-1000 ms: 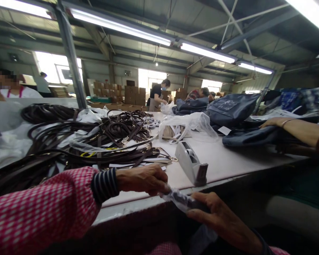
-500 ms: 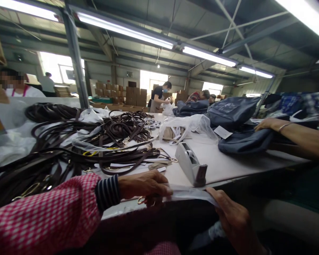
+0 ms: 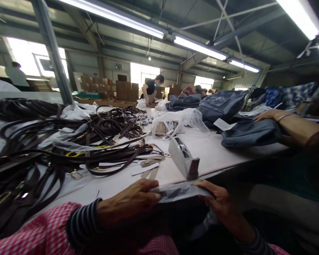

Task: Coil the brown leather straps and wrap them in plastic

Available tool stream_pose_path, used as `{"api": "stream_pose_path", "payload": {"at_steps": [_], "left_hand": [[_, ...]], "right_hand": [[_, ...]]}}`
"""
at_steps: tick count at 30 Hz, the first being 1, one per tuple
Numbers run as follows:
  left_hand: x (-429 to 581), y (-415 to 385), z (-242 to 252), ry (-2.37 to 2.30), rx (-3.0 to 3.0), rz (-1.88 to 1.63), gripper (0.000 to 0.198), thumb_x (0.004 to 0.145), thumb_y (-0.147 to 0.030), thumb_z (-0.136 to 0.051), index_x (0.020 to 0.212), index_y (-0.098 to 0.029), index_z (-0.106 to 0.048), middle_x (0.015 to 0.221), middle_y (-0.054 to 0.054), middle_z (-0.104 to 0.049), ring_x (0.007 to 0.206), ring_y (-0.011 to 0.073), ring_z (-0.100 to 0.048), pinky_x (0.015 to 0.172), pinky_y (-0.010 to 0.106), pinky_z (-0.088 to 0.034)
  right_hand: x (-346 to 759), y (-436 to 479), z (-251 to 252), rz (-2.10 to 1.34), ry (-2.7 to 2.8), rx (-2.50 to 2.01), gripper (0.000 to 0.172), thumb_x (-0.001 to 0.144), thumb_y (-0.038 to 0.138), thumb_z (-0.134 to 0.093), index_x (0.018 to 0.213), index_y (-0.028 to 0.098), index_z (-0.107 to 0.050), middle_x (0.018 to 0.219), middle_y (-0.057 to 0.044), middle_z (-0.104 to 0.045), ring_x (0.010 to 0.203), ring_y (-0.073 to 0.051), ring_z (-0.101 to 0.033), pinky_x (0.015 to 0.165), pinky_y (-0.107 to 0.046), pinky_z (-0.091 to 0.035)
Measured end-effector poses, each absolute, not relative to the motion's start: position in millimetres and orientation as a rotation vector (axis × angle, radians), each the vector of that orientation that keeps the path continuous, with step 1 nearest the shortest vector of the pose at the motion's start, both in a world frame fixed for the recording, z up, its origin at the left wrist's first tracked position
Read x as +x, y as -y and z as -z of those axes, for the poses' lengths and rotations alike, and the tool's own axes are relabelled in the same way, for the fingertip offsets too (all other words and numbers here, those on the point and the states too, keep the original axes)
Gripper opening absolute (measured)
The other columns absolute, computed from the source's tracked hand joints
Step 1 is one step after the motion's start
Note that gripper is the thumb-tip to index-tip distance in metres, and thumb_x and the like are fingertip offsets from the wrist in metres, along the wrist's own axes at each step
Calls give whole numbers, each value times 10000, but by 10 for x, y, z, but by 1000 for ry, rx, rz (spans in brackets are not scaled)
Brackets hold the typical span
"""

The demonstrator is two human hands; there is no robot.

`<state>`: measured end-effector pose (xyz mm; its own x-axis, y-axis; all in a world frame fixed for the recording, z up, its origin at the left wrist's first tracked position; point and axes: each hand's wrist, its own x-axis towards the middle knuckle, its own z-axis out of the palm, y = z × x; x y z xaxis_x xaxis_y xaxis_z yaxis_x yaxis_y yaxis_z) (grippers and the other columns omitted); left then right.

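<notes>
Between my hands stretches a translucent plastic bag (image 3: pixel 179 192), held just off the table's front edge. My left hand (image 3: pixel 134 198) pinches its left end between thumb and fingers. At the other end, my right hand (image 3: pixel 223 203) is closed on the plastic, and a crumpled part of it hangs below. Just beyond the bag stands a grey tape dispenser (image 3: pixel 182 157). Paper strips and tan strips (image 3: pixel 152 162) lie behind my left hand. A large heap of dark brown straps (image 3: pixel 77 145) with gold-coloured metal clips covers the left of the table.
A co-worker's hand (image 3: pixel 268 115) rests on a dark blue-grey bag (image 3: pixel 252 132) at the right. Clear plastic (image 3: pixel 194 118) covers beige items mid-table. More blue-grey bags (image 3: pixel 223 104) are piled behind. Another person (image 3: pixel 151 90) works at the far end, near cardboard boxes (image 3: pixel 126 90).
My view has turned to the right. The metal clip that showed under my left hand is no longer seen there. The plastic is still held between both hands.
</notes>
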<state>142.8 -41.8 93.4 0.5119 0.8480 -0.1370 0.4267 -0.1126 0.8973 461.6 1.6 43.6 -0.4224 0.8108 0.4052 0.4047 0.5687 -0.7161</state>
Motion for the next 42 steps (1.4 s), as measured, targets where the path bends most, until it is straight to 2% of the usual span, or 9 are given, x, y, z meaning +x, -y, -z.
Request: {"api": "stream_pose_path", "payload": {"at_steps": [5,7,11,16,22,29,34,39,42], "left_hand": [[1177,459,-1009,-1233,2746,-430,115,950,-178,-478,953,-220,-585,893,42,-623,730,199,-481,700,321,-388],[1114,486,-995,-1204,2954,-382,161,939,-152,-501,1047,-223,-596,999,70,-647,797,222,-515,724,336,-397],[1108,559,-965,-1313,2631,-552,188,1013,-268,-466,1110,-219,-619,994,75,-670,846,230,-560,782,345,-432],[1333,670,-815,-984,1448,-632,461,1001,-588,-501,1186,-185,-627,931,62,-710,678,153,-559,587,243,-420],[1601,792,-505,-866,983,-585,347,804,-458,-804,797,-138,-671,607,-21,-556,477,70,-400,458,202,-259],[1708,842,-498,-726,823,-607,403,736,-482,-868,743,-135,-663,571,-3,-610,434,65,-480,428,166,-322],[1779,866,-670,-535,789,-725,302,788,-371,-857,794,-102,-719,613,26,-661,456,58,-542,426,132,-369],[1847,753,-1026,-477,891,-1064,184,917,-304,-746,893,-122,-743,761,76,-738,547,101,-650,500,162,-483],[1937,554,-1080,-633,983,-1371,198,921,-320,-748,854,-134,-747,832,71,-752,626,121,-677,566,192,-531]], "right_hand": [[4559,161,-539,-1633,2026,-1041,336,768,471,-802,896,164,-754,708,24,-616,604,-125,-539,552,-211,-426],[4533,188,-480,-1736,2011,-1049,385,824,536,-741,834,152,-708,623,41,-548,507,-94,-443,482,-204,-349],[4528,138,-315,-986,2187,-1083,436,1030,479,-504,760,178,-666,608,31,-551,528,-107,-497,516,-211,-383],[4613,-2,-298,-157,2114,-814,243,1055,269,-501,1144,198,-716,949,-45,-766,846,-167,-756,765,-206,-566],[4556,-77,-526,56,2059,-725,234,1033,180,-548,1196,176,-716,1041,-82,-791,950,-198,-775,839,-222,-587],[4519,-195,-421,-232,1871,-843,252,1020,314,-566,1118,192,-764,613,27,-659,462,-117,-586,476,-190,-483],[4413,-223,-180,-527,1760,-940,373,987,485,-579,1047,171,-771,574,19,-623,459,-128,-554,449,-212,-427],[3927,102,180,-994,1747,-912,530,985,612,-540,722,174,-681,619,-12,-620,583,-141,-570,577,-234,-443],[3514,397,457,-1336,1673,-822,567,972,696,-501,880,169,-691,569,-1,-602,495,-113,-492,508,-221,-361]]}}
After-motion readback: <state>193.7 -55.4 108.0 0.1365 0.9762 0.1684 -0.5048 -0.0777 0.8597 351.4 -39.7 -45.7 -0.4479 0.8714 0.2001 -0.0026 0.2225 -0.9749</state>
